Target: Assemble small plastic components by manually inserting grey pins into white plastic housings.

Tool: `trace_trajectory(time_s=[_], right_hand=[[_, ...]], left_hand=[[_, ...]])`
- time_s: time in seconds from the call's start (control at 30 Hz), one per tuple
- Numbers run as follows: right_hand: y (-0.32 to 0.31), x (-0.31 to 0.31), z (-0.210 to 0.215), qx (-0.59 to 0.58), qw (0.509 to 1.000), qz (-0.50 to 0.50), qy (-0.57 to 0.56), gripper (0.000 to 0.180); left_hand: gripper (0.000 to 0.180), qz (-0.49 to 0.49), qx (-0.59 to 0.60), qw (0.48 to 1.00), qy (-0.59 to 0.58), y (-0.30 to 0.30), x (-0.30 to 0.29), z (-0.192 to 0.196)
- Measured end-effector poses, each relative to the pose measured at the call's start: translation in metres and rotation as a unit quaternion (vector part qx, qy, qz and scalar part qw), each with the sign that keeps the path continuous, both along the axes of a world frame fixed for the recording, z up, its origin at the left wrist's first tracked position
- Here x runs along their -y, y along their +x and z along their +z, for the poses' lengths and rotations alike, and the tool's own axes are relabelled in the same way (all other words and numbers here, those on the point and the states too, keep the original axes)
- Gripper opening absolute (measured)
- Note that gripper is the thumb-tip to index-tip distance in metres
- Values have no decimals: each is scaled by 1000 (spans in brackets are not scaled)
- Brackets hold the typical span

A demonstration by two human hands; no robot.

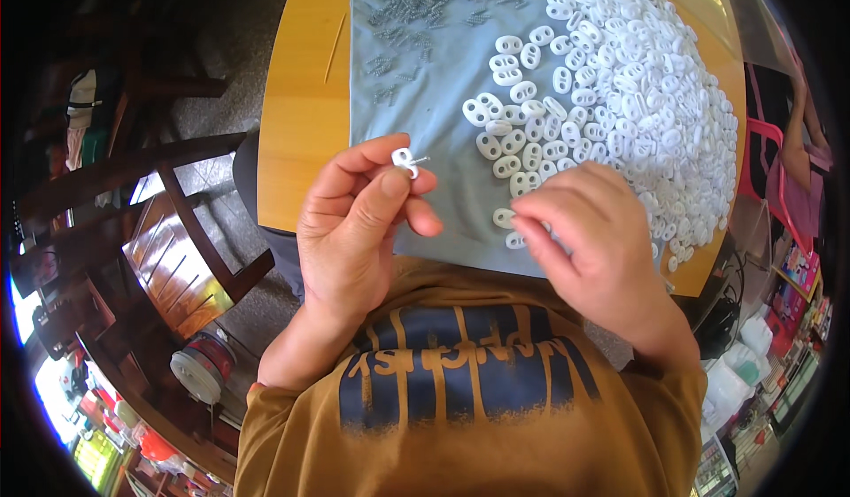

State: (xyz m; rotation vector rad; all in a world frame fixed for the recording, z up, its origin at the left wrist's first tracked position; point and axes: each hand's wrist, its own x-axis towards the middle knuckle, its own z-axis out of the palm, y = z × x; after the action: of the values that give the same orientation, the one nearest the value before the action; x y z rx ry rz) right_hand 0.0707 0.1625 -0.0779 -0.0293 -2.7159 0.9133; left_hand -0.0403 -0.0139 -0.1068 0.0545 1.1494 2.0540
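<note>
My left hand (359, 214) pinches a small white two-hole plastic piece (405, 162) between thumb and forefinger, above the near left of the grey-blue cloth. A thin metal spring or pin (421, 160) juts from that piece to the right. To the right, my right hand (584, 236) hovers with thumb and forefinger close together, beside loose white pieces (504, 218). Whatever its fingertips may hold is hidden or too small to make out. A large heap of the same white oval pieces (637, 99) covers the cloth's right side. Several small metal springs (429, 6) lie scattered at the far left.
The grey-blue cloth (443, 116) lies over a wooden table (297, 116). A thin stick (335, 48) rests on the bare wood at left. Wooden chairs (190, 223) stand left of the table; a red plastic chair (779, 178) and part of a person (801, 134) appear at right.
</note>
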Motion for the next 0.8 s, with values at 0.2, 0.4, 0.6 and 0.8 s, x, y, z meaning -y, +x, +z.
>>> trace_trajectory(time_s=[0.2,0.4,0.6,0.8], right_hand=[[5,10,-10,47,996,34,73,13],[2,16,-7,69,992,41,100,9],[0,21,-9,70,990,25,116,9],[-3,17,-8,37,996,8,80,13]], left_hand=[[26,18,-1,1000,-14,-2,6,0],[26,19,-3,1000,-11,0,10,4],[24,-2,-8,1000,8,3,10,10],[23,-11,-3,1000,22,4,10,11]])
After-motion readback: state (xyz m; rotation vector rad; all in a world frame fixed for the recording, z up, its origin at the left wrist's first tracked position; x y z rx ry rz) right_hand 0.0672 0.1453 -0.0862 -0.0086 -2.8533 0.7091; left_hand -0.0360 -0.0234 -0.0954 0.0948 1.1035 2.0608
